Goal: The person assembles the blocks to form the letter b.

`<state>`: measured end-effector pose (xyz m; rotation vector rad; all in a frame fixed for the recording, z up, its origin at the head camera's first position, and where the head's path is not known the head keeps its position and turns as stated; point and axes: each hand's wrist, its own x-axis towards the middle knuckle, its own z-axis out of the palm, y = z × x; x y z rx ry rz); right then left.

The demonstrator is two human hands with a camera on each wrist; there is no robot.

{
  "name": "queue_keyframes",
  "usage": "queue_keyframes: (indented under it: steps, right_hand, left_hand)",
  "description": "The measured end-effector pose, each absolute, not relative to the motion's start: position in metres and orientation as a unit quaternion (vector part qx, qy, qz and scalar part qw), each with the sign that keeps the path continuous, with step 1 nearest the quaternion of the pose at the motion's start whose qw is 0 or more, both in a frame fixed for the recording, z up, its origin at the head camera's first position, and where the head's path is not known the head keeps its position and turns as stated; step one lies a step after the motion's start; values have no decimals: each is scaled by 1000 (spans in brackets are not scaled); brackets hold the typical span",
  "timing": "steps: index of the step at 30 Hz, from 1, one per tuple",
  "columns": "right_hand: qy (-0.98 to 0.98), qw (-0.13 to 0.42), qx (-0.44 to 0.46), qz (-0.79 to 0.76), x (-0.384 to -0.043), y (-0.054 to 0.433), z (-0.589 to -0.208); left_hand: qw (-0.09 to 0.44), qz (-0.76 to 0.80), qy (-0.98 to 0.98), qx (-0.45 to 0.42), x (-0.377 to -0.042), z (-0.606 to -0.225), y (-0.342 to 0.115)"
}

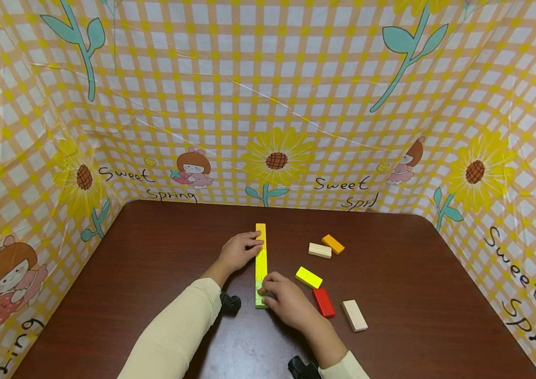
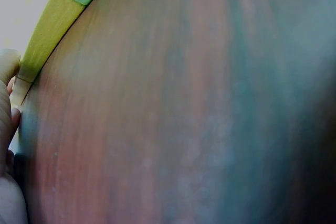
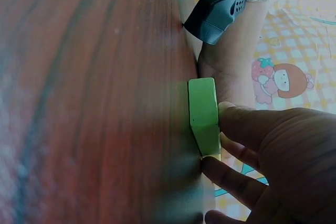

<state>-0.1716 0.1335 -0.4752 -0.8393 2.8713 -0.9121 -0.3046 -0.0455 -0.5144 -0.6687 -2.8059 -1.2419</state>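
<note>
A straight row of blocks runs away from me down the middle of the table: a green block [image 1: 259, 301] at the near end, a yellow block [image 1: 261, 266] in the middle, a yellow-orange block [image 1: 260, 228] at the far end. My left hand [image 1: 239, 251] comes from the left, its fingertips touching the yellow-orange block. From the right, my right hand [image 1: 289, 300] touches the green block. In the right wrist view the thumb [image 3: 244, 121] lies at the top of the green block [image 3: 205, 108], with another fingertip low beside it. The left wrist view catches only part of that left hand [image 2: 8, 129].
Right of the row lie a bright yellow block [image 1: 309, 277], a red block [image 1: 324, 302], a pale wooden block [image 1: 355, 316], a ridged pale block [image 1: 320, 250] and an orange block [image 1: 333, 244]. Patterned cloth [image 1: 220, 95] walls the table [image 1: 178, 231] at the back and sides.
</note>
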Motion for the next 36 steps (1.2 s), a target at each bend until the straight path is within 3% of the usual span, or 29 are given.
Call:
queue_keyframes:
  steps: [24, 36]
  right_hand:
    - [923, 19, -257, -284, -171, 133, -472]
    - [920, 15, -266, -289, -172, 133, -473]
  left_hand:
    - [6, -402, -889, -220, -301, -514, -46]
    - [0, -384, -880, -280, -294, -515, -53]
